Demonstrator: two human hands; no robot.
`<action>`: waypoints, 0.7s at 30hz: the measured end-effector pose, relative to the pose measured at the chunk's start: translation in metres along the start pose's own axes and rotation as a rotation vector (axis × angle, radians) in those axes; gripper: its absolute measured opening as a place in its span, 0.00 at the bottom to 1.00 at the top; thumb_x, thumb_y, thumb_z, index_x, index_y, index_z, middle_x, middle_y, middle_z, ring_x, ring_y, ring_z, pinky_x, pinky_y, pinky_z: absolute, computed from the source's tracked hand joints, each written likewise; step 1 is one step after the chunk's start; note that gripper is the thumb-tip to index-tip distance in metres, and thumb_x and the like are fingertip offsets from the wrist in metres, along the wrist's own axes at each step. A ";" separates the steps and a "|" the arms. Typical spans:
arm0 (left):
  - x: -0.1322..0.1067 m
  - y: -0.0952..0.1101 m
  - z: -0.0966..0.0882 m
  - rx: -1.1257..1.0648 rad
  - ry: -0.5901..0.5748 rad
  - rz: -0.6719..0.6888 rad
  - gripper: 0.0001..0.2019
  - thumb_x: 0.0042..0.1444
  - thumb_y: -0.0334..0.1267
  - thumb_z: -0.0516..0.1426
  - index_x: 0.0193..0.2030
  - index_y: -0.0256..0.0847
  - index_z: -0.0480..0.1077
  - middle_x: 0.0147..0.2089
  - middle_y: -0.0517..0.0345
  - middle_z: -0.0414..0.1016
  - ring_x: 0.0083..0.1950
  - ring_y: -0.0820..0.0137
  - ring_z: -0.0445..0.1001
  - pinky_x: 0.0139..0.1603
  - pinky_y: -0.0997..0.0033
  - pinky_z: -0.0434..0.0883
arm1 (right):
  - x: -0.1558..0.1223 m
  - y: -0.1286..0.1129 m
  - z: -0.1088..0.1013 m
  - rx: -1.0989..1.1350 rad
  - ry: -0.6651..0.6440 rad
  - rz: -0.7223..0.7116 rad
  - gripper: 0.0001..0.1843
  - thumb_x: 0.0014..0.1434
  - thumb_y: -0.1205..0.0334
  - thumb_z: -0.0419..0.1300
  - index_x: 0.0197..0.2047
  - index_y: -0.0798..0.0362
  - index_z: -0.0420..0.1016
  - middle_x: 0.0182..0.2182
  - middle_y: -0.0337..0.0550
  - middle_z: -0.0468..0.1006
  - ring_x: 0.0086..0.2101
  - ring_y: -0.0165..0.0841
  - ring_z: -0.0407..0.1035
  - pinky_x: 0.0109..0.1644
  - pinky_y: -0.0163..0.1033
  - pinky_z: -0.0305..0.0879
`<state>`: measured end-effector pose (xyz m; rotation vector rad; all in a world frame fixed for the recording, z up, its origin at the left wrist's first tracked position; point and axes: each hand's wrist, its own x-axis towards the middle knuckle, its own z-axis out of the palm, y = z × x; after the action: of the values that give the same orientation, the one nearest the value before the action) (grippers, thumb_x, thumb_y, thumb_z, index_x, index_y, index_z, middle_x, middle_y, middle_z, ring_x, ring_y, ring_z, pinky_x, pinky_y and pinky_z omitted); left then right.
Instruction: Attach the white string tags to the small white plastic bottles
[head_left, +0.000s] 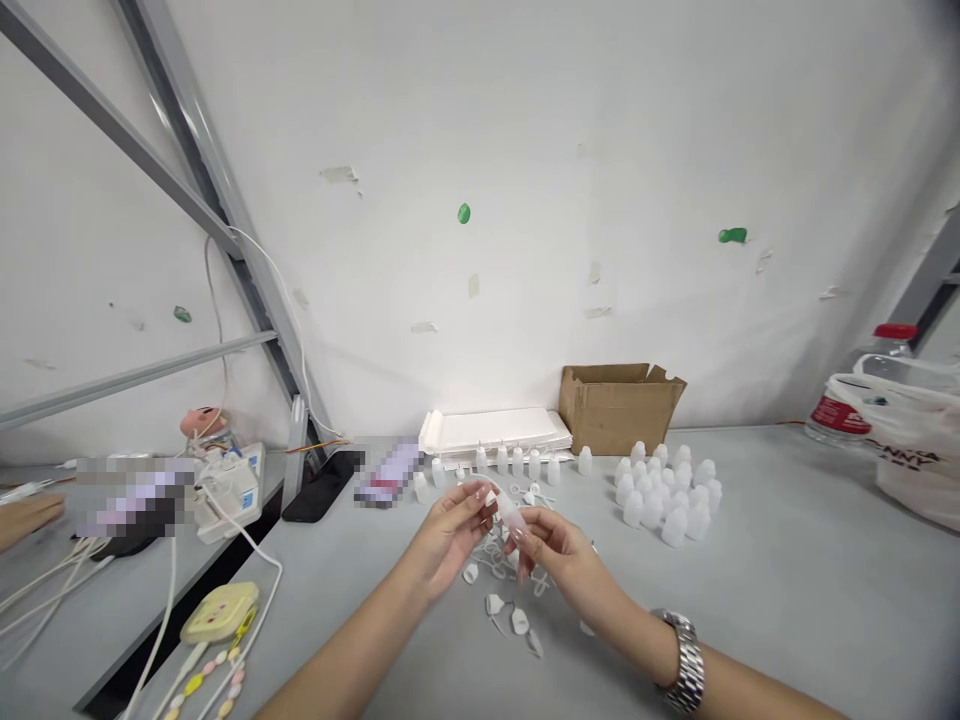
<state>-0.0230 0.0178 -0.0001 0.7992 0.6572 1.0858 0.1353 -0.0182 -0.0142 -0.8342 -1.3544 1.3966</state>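
Note:
My right hand grips a small translucent squeeze bottle, tilted with its neck toward the left. At the neck, my left hand pinches a small white cap between thumb and fingers; whether it is seated on the bottle I cannot tell. Loose white caps with thin straps lie on the table under and in front of my hands, partly hidden by them. Beyond my hands several bottles with pointed tops stand in a rough row. To the right stands a cluster of translucent bottles.
An open cardboard box and a stack of white flat boxes sit against the wall. On the left are a black phone, a power strip, cables and a yellow case. Another person's hand shows far left. A plastic bag stands right.

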 end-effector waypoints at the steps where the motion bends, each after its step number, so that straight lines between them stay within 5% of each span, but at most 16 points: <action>1: -0.001 -0.002 0.001 -0.018 -0.007 0.004 0.08 0.43 0.34 0.64 0.32 0.36 0.73 0.33 0.57 0.74 0.35 0.75 0.71 0.41 0.76 0.66 | 0.000 0.002 0.000 -0.005 0.000 0.003 0.21 0.50 0.44 0.59 0.35 0.55 0.68 0.26 0.39 0.72 0.21 0.27 0.63 0.29 0.35 0.60; 13: -0.003 -0.002 0.004 0.171 0.030 0.095 0.11 0.40 0.36 0.65 0.32 0.36 0.75 0.36 0.54 0.77 0.38 0.73 0.71 0.44 0.75 0.65 | -0.011 0.001 0.003 -0.552 0.160 -0.137 0.09 0.55 0.56 0.55 0.33 0.53 0.65 0.24 0.37 0.68 0.27 0.31 0.62 0.33 0.36 0.58; 21: -0.007 -0.011 0.012 0.093 0.082 0.149 0.09 0.40 0.37 0.65 0.30 0.37 0.75 0.34 0.56 0.77 0.38 0.72 0.71 0.43 0.74 0.65 | -0.016 0.004 0.007 -0.563 0.207 -0.190 0.09 0.57 0.56 0.54 0.32 0.53 0.65 0.23 0.37 0.68 0.27 0.31 0.62 0.33 0.36 0.57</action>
<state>-0.0097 0.0058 -0.0020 0.8989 0.7306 1.2353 0.1322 -0.0349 -0.0197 -1.1429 -1.6376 0.7593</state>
